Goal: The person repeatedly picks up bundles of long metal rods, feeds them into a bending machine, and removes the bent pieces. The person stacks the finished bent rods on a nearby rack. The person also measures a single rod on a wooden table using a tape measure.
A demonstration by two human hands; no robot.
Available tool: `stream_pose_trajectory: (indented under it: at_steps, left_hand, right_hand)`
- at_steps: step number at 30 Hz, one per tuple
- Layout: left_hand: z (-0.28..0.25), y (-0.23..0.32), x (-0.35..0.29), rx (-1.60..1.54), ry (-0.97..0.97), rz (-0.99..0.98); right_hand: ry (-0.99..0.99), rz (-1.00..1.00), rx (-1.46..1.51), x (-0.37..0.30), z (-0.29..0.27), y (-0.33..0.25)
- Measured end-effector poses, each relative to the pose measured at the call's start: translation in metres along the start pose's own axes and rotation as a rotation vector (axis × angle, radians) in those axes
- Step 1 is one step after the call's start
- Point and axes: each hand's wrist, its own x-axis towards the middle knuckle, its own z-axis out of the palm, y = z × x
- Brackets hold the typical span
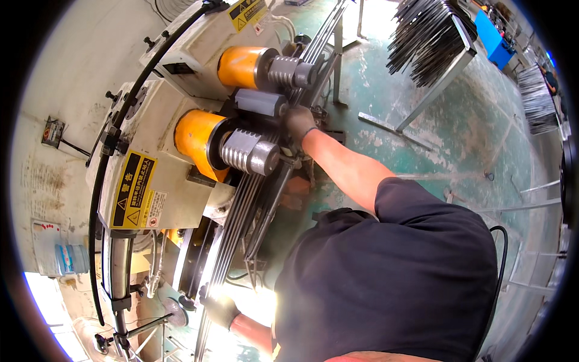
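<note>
Several long, thin metal rods (236, 208) run side by side through a pale machine (172, 120), slanting from the far middle to the near left. My right hand (298, 123), in a grey-brown glove, is closed over the rods beside a grey block (259, 101); its fingertips are hidden. Nearer me, my left hand (221, 309), gloved likewise, is closed at the near part of the same rods, partly washed out by glare. Two orange cylinders (196, 137) with ridged grey metal rollers (250, 152) stick out of the machine above the rods.
A black hose (98, 223) bends along the machine's left side. To the far right, a metal stand (439, 87) carries a bundle of dark rods (422, 39). A blue bin (494, 41) stands behind it. Below the machine are stand legs and a round metal disc (175, 312).
</note>
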Motion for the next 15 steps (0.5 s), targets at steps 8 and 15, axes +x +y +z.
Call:
stream_pose_trajectory:
  at_steps: [8,15]
  left_hand:
    - [0.091,0.109,0.004,-0.430,0.102,-0.216]
    - [0.086,0.110,-0.001,-1.213,0.158,-0.570]
  right_hand:
    - [0.195,0.020,0.115,-0.041,0.007,-0.022]
    - [0.073,0.005,0.678,-0.078,-0.024,-0.017]
